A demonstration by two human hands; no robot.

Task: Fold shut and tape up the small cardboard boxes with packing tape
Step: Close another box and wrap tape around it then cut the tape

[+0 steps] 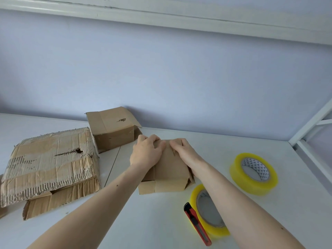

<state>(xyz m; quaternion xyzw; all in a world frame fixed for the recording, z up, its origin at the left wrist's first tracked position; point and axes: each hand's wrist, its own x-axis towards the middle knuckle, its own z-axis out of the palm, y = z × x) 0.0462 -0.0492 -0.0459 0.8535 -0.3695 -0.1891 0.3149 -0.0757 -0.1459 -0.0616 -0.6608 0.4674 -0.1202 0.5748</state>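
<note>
A small brown cardboard box (168, 174) stands in the middle of the white table (143, 221). My left hand (146, 151) and my right hand (183, 150) both rest on its far top edge, fingers bent over the folded flaps, thumbs close together. The near flap lies flat on top. To the right lies a large yellow tape roll (254, 174). A second yellow tape roll (208, 211) leans near my right forearm, beside a red and black box cutter (197, 224).
Another small box (112, 130) with a torn hole stands at the back against the pale wall. A battered flat carton (48, 166) lies on folded cardboard at the left. A white metal frame (312, 133) borders the table's right side.
</note>
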